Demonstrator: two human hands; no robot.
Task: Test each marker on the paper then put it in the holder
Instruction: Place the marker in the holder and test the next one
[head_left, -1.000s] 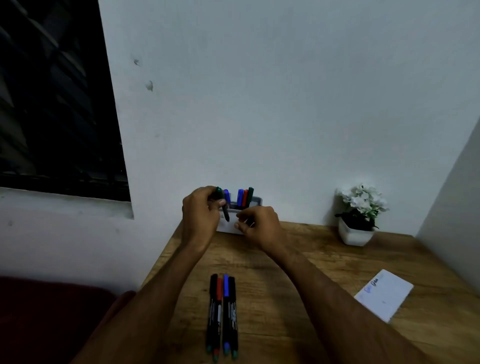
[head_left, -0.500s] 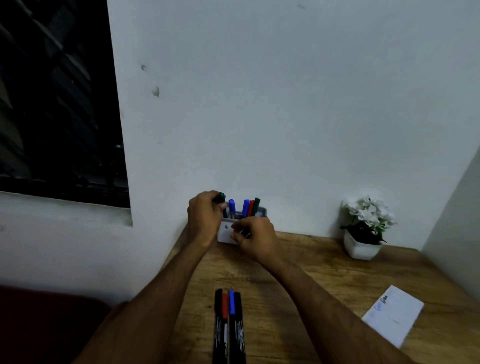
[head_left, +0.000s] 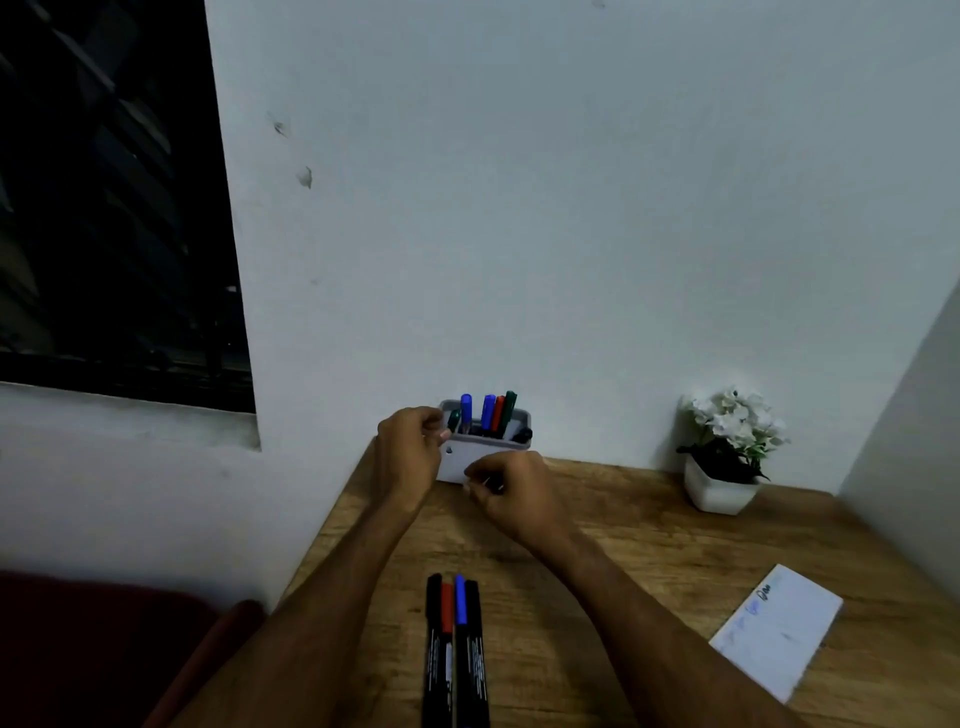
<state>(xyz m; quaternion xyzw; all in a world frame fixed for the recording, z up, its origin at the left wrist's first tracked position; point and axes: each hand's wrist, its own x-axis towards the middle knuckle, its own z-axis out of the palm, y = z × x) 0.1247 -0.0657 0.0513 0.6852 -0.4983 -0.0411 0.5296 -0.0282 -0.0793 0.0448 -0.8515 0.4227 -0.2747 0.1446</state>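
Observation:
A white holder (head_left: 456, 464) stands at the table's back edge against the wall. It holds blue, red and green-capped markers (head_left: 491, 413). A green-capped marker (head_left: 454, 420) stands in its left end. My left hand (head_left: 410, 452) is at the holder's left side, with curled fingertips right beside that green cap; I cannot tell whether they pinch it. My right hand (head_left: 514, 493) rests in front of the holder with its fingers curled, fingertips against the front wall. Several markers (head_left: 456, 649) lie side by side near me. The white paper (head_left: 779, 634), with scribbles at its far end, lies at the right.
A white pot with white flowers (head_left: 724, 457) stands at the back right. A side wall rises at the far right. A dark window is on the left, and a dark red seat (head_left: 78, 649) is below the table's left edge.
My left hand has lowered the green-capped marker into the holder's left end. My right hand has stayed against the holder's front. The camera has tilted slightly.

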